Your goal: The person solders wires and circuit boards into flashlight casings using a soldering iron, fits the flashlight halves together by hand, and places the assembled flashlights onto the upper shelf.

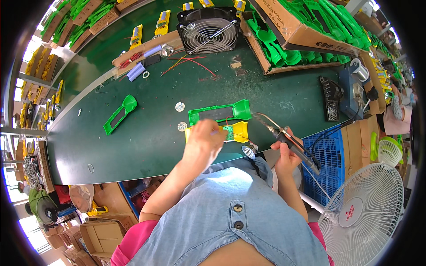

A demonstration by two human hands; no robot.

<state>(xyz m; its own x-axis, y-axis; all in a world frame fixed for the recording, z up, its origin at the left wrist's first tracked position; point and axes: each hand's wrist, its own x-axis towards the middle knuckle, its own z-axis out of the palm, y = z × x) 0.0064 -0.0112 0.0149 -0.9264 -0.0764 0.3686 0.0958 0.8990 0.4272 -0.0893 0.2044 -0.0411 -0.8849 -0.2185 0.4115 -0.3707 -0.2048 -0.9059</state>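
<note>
My right hand (286, 156) grips a soldering iron (298, 150) by its dark handle, the metal tip angled up and left over the bench. My left hand (205, 138) is closed over the left part of a yellow plastic lamp housing (241, 132); what its fingers pinch is hidden. Inside the housing a small green circuit board (229, 133) shows beside the fingers. Thin wires run from there to a shiny reflector (249, 151) at the bench's near edge. Just beyond the yellow part lies a green housing (242, 109), open side up. Two round white stickers (179, 106) are left of it.
Another green housing (120, 114) lies to the left. A black fan with a wire guard (208, 35) stands at the back, near red wires (197, 64) and purple cells (136, 72). Boxes of green housings (284, 57) fill the back right. A soldering station (351, 91) with a solder spool (358, 71) stands right.
</note>
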